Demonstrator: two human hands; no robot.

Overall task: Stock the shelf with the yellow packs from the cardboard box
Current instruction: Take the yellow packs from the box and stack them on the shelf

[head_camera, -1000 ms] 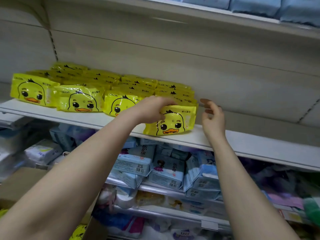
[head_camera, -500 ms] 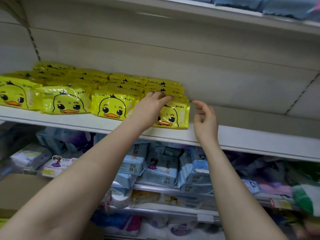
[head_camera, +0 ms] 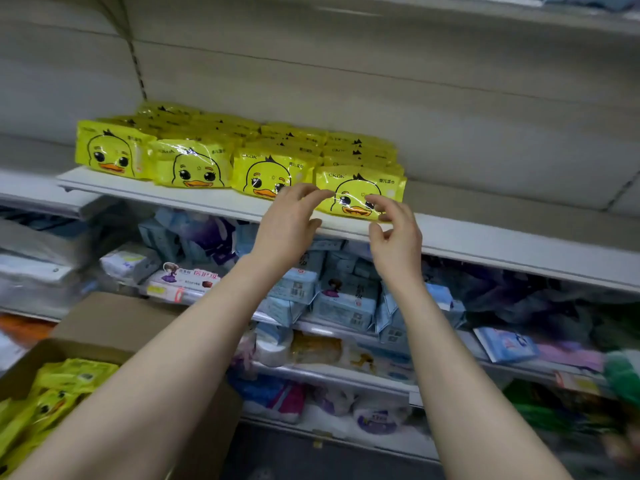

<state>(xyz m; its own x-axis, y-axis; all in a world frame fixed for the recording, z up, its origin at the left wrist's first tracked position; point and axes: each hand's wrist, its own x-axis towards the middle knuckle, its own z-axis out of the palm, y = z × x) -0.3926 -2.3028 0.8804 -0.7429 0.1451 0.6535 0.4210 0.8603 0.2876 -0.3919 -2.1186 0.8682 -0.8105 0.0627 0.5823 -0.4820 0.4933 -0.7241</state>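
Left hand (head_camera: pixel 289 223) and right hand (head_camera: pixel 394 233) hover empty, fingers loosely spread, by the end yellow pack (head_camera: pixel 360 181) mid-frame on the shelf (head_camera: pixel 207 202), more in the cardboard box (head_camera: pixel 114 320) lower left; probably light, squashy, slick film, best gripped by both side edges.

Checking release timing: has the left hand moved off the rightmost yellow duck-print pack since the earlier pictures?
Yes. The left hand has drawn back off the yellow duck-print pack, now open before the front edge of the white shelf.

Yellow duck packs (head_camera: pixel 242 157) upright on shelf (head_camera: pixel 221 202)
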